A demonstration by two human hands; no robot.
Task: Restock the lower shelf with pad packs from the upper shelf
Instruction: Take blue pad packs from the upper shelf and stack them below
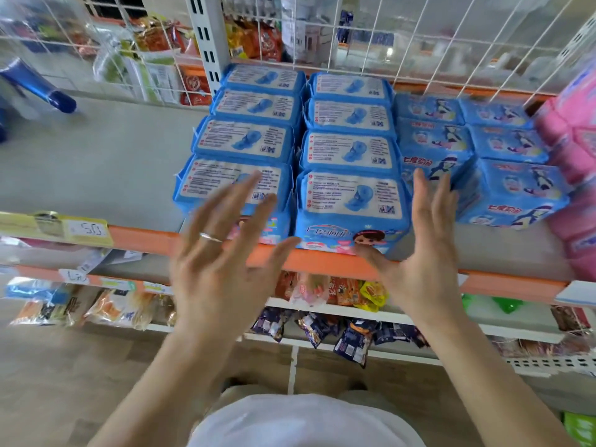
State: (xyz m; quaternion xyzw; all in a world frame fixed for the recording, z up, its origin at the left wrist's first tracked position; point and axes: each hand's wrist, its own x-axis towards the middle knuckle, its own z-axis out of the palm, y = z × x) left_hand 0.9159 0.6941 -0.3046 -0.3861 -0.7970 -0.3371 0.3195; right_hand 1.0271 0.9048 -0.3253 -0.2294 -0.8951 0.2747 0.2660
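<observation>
The shelf ran across behind both hands, with part of its orange front edge hidden by the palms. Beyond the fingertips it held blue pad packs in two rows of four, running back to a white wire grid. What stood behind that grid was too blurred to name. Outside the right hand lay more blue packs with a different print. Further out was a stack of pink packs, cut off by the frame edge. Below the wrists, lower shelves held snack bags, partly covered by the hands and forearms.

The left hand was spread wide and held nothing. Its fingers overlapped the front-left pack, and I could not tell whether they touched it. The right hand was also spread wide and held nothing. Its thumb was at the lower front corner of the front-right pack, and its fingers were raised beside that pack. A thin ring sat on a left finger.
</observation>
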